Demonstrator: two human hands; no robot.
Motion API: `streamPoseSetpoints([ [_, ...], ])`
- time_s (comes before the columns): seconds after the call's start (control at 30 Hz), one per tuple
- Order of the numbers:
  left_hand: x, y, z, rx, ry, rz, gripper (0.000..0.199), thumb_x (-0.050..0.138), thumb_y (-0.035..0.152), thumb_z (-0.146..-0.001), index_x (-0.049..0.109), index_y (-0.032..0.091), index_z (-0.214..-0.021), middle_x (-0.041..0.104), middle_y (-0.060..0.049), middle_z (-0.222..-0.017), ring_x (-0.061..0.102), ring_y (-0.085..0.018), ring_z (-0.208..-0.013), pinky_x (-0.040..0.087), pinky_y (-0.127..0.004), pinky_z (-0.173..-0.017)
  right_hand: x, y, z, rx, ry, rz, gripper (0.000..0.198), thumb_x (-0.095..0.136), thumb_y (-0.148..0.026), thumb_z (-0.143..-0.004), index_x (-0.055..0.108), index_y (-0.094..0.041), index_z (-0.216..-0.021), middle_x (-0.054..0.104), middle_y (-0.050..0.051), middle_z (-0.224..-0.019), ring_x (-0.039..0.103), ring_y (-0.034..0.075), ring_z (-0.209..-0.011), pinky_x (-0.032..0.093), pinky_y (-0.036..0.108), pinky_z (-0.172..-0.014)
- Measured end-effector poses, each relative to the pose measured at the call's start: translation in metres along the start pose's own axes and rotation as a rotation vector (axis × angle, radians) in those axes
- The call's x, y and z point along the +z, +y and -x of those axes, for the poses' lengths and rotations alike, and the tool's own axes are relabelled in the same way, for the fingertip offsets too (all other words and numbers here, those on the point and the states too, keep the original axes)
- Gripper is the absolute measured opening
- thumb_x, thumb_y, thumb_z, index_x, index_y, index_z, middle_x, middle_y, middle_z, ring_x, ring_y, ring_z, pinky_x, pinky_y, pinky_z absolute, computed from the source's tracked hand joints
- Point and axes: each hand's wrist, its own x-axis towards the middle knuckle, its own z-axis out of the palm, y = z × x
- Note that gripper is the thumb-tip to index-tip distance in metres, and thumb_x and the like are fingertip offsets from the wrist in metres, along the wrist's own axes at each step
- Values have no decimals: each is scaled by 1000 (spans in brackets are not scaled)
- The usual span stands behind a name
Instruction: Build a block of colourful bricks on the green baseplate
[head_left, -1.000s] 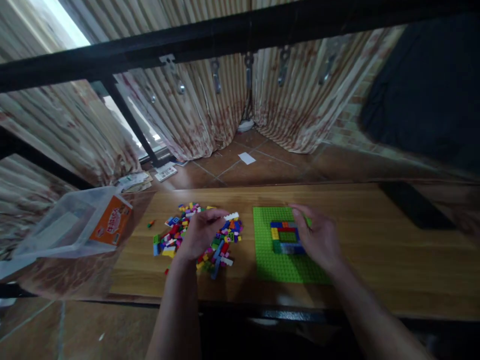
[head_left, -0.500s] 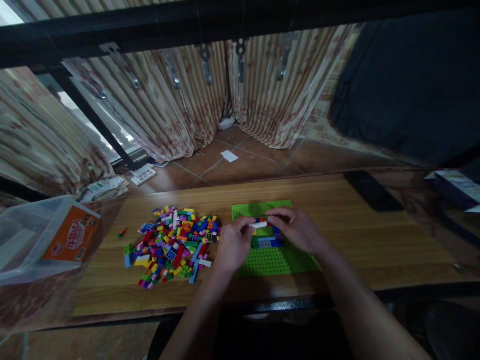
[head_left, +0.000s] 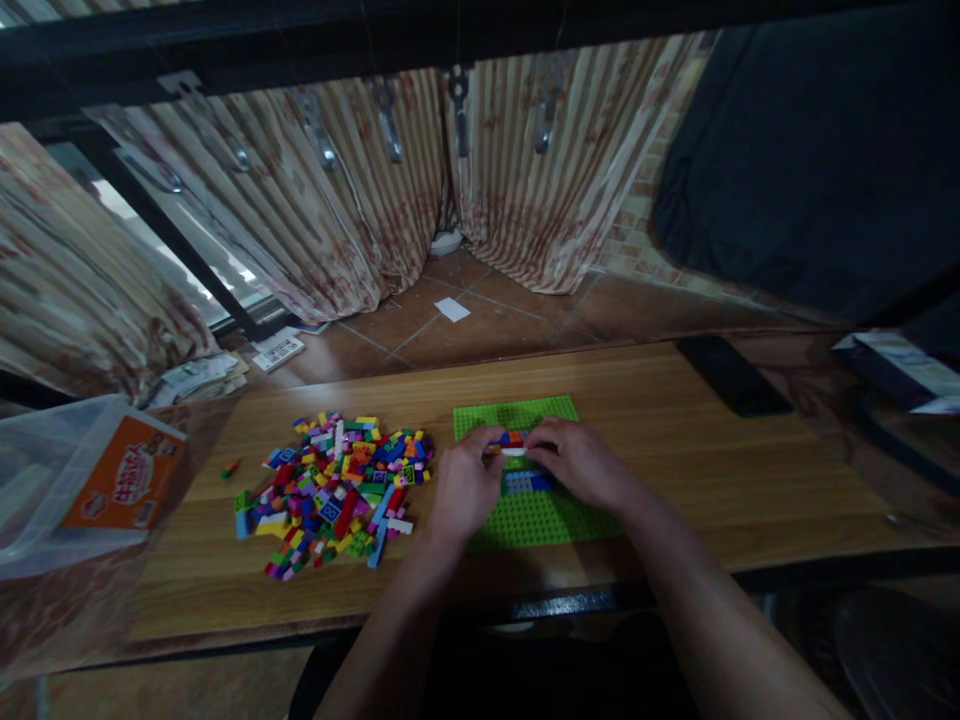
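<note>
A white toy brick [head_left: 514, 452] sits between my two hands, above the green baseplate [head_left: 517, 525]. My left hand [head_left: 469, 480] pinches its left end with the fingertips. At its right end, the fingers of my right hand [head_left: 574, 460] are closed on it too. Just behind it shows a row of orange, red and blue bricks [head_left: 514, 438]. In front lies a row of grey-blue and blue bricks [head_left: 525, 482] on the baseplate. My fingers hide parts of these rows, and I cannot tell whether the white brick touches the plate.
A pile of mixed toy bricks [head_left: 337, 495] spreads over the wooden board [head_left: 637, 400] to the left. One small loose piece [head_left: 230, 469] lies farther left. A clear plastic bin [head_left: 75, 480] stands at the left edge. A black phone [head_left: 733, 375] rests at the back right.
My right hand's fingers have come down and inward onto the white brick's right end. My left hand still holds its left end. The whole view has shifted slightly.
</note>
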Motion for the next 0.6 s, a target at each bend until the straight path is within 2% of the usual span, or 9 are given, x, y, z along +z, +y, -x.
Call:
streamPoseSetpoints([
  [0.17, -3, -3, 0, -11, 24, -34, 35, 53, 7, -79, 66, 21, -108, 70, -3, -105, 67, -16, -85, 52, -28, -84, 1, -3, 0, 17, 1, 102, 13, 58, -17, -84, 70, -20, -80, 64, 3, -83, 59, 17, -77, 42, 28, -72],
  [0.33, -3, -2, -1, -30, 51, -66, 29, 55, 13, -82, 65, 18, -109, 69, -7, -106, 66, -18, -91, 51, -30, -86, 4, -4, -1, 71, 18, 140, 10, 59, -18, -83, 69, -20, -79, 64, 3, -82, 58, 17, -74, 41, 29, -70],
  [0.6, 6, 2, -3, -125, 85, -136, 31, 58, 19, -81, 64, 15, -111, 67, -9, -104, 66, -18, -83, 51, -30, -80, 11, -4, -4, 197, 85, 4, 6, 64, -14, -75, 67, -19, -73, 65, 2, -77, 57, 15, -68, 42, 28, -66],
])
